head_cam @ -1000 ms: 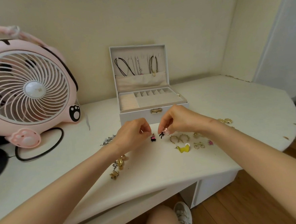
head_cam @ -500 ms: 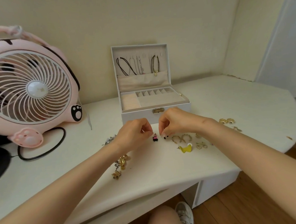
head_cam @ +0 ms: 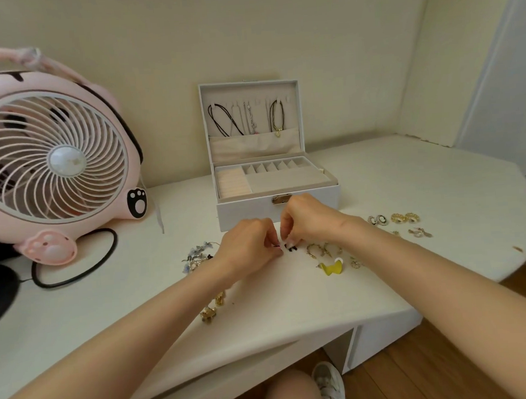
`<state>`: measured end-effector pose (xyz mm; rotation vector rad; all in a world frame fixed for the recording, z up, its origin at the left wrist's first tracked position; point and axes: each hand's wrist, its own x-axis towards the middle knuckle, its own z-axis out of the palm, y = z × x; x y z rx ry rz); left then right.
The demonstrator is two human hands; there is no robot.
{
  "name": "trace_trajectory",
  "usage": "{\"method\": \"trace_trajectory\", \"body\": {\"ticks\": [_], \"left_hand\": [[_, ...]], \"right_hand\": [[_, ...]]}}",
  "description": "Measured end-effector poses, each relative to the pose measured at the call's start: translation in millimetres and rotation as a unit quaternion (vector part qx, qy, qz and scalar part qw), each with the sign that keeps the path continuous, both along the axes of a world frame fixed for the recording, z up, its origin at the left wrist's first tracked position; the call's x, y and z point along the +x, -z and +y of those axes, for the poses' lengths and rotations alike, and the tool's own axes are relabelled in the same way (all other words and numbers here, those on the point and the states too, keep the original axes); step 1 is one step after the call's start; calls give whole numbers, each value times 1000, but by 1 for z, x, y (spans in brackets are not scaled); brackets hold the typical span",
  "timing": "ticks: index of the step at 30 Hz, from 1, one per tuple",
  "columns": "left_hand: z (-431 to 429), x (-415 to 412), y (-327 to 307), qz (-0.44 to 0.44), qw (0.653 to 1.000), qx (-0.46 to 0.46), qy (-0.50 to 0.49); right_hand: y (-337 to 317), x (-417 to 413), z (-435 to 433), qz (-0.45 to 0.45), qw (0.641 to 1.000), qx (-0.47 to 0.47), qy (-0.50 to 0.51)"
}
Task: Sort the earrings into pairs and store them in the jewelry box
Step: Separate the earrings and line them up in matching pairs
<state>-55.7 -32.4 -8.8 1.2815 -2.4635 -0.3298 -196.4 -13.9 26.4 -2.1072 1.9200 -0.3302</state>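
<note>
Loose earrings (head_cam: 398, 218) before open white jewelry box (head_cam: 244, 211)

A pink fan (head_cam: 50, 158) with paw-print feet stands at the left of a white desk (head_cam: 410, 189), against the cream wall (head_cam: 337, 38). A black cable (head_cam: 83, 274) loops on the desk just beside the fan. Wooden floor (head_cam: 423, 375) shows below the desk's front edge.

black earring (head_cam: 288, 248) between left hand (head_cam: 246, 247) and right hand (head_cam: 306, 218): too small to identify | gold earrings (head_cam: 214, 305): partly under left forearm (head_cam: 157, 315)
</note>
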Motion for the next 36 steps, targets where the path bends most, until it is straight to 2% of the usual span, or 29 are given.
{"method": "trace_trajectory", "body": {"ticks": [8, 20, 27, 36], "left_hand": [[-4, -7, 0, 9, 1000, -21, -8], [-1, 4, -1, 19, 999, -33, 8], [-5, 40, -17, 35, 998, -49, 12], [-18, 91, -23, -3, 998, -11, -59]], "right_hand": [[6, 1, -9, 16, 999, -40, 9], [6, 1, -5, 12, 998, -45, 36], [-7, 8, -3, 12, 996, -87, 10], [-5, 49, -6, -48, 992, -85, -76]]}}
